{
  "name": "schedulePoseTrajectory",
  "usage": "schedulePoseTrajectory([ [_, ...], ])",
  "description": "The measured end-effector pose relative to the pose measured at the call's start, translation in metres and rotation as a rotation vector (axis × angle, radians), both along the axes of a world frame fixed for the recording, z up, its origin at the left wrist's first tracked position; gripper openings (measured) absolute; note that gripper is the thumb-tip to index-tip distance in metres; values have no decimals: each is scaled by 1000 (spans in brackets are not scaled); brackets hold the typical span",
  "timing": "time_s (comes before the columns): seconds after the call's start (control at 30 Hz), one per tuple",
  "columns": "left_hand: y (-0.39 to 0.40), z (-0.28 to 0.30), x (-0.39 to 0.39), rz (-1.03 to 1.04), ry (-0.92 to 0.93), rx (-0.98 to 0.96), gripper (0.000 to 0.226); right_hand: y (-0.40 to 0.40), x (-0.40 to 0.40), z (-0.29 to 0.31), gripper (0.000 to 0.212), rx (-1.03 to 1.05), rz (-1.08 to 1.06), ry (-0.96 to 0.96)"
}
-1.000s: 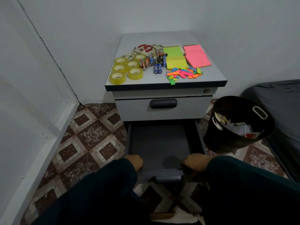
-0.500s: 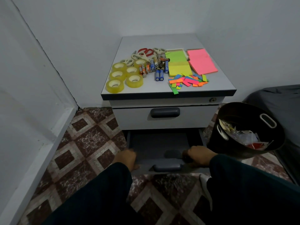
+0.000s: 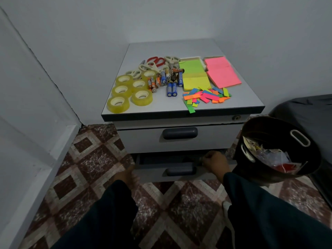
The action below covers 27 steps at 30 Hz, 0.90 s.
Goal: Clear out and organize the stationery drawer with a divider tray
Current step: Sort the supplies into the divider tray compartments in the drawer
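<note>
1. Nearest: two dark sleeves (image 3: pixel 269 218) are reaching in from the near edge over patterned floor tile (image 3: pixel 86 169). Open floor is running left of the cabinet up to the white wall base.
2. Right side is tight: black waste bin (image 3: pixel 276 150) is sitting just beside the cabinet's right edge, tilted toward camera, holding paper scraps. A dark padded item is sitting behind it at far right.
3. Left hand (image 3: pixel 125 175) is resting at the near-left corner of the lower drawer (image 3: pixel 156 169). Fingers mostly hidden, so I cannot tell the grip.
4. Right hand (image 3: pixel 213 163) is sitting on the drawer's top front edge, right of its handle, fingers curling over the edge and gripping it.
5. Lower drawer is standing only slightly out from the cabinet (image 3: pixel 143 141); a narrow dark gap is showing behind its front. Interior too dark to read.
6. Upper drawer above it is sitting flush.
7. Cabinet top, near-left: six tape rolls (image 3: pixel 125 92) clustering together.
8. Middle: batteries (image 3: pixel 168 81) lying loose, two blue ones nearest.
9. Near-right: coloured page flags (image 3: pixel 204 97) scattered, one green strip overhanging the front edge.
10. Farther: green-yellow sticky pads (image 3: pixel 194 76) and pink sticky pads (image 3: pixel 222 72) lying side by side.
11. Farthest: scissors (image 3: pixel 156 63), one red-handled, rest pale, piling behind the tape.
</note>
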<state>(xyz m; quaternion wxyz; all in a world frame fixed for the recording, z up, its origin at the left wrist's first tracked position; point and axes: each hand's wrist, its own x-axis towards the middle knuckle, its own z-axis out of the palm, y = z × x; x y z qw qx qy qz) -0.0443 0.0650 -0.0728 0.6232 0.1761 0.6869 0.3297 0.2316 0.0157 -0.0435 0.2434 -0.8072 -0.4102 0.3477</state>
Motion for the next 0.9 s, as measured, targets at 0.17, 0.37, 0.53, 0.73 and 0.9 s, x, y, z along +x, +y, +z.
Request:
schedulePoseTrajectory([
  [0.17,3,9,-2,259,-434,-43,64,15,-21,37,17,69,-263,1053],
  [0.37,10,7,-15,301,-567,-94,75,18,-30,67,23,137,-348,1543],
  [0.53,12,9,-19,179,-502,-98,86,13,-28,65,42,162,-340,1560],
  [0.73,20,18,-15,225,-517,-94,105,12,-29,61,63,200,-335,1579],
  [0.9,26,26,-11,178,-512,-95,115,11,-26,57,92,229,-272,1646],
])
